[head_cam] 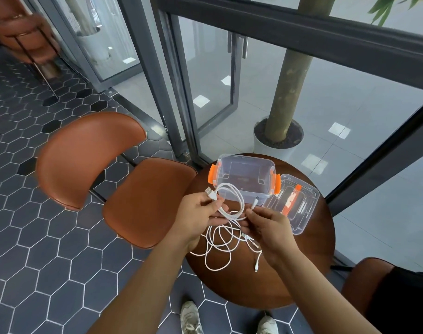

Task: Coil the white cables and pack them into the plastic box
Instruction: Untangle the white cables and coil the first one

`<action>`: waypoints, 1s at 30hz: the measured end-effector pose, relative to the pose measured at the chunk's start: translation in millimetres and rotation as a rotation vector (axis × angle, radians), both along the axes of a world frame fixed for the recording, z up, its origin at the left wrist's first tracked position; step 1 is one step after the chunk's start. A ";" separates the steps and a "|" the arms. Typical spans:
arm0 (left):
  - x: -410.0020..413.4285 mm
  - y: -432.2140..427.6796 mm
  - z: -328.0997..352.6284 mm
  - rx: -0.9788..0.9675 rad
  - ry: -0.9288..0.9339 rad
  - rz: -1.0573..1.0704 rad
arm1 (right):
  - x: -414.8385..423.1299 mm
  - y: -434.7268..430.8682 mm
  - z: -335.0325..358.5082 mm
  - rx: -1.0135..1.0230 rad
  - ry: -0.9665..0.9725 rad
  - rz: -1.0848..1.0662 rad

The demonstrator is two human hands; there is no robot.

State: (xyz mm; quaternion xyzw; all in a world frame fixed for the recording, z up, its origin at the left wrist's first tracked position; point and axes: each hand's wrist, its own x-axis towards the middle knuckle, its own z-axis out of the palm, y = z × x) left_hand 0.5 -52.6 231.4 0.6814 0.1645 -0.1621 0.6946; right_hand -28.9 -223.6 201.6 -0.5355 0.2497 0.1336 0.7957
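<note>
A white cable (239,198) is looped in the air between my two hands, just in front of the clear plastic box (244,178) with orange clips. My left hand (198,218) pinches the loop near its USB plug, which sticks out to the upper left. My right hand (268,227) grips the other side of the loop, with the small plug end poking up above the fingers. More white cable (217,247) lies tangled on the round wooden table (309,261) under my hands. The box stands open with nothing in it.
The clear lid (299,208) lies right of the box, something orange showing through it. A brown chair (123,182) stands left of the table, another at the lower right (364,280). A potted tree (278,138) and glass doors lie beyond. My shoes (191,317) show below.
</note>
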 end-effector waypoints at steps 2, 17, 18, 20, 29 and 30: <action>-0.7 -1.4 -1.2 -0.010 0.009 -0.036 | 2.5 -3.3 -1.5 -0.016 0.006 0.015; 4.3 -2.0 -4.1 0.214 0.092 -0.233 | 11.7 -6.6 -5.1 0.247 -0.050 0.253; 3.9 -1.2 -5.9 0.265 0.068 -0.228 | 9.2 -5.0 -5.7 0.254 -0.038 0.228; 3.0 1.3 -9.7 0.341 0.032 -0.206 | 3.8 -4.0 -5.4 0.258 -0.065 0.210; -3.6 -9.8 -19.4 0.408 0.017 -0.214 | 0.1 16.2 -13.3 -0.711 -0.372 0.135; -4.1 -10.0 -20.2 0.412 0.019 -0.202 | -0.2 16.4 -13.2 -0.755 -0.366 0.093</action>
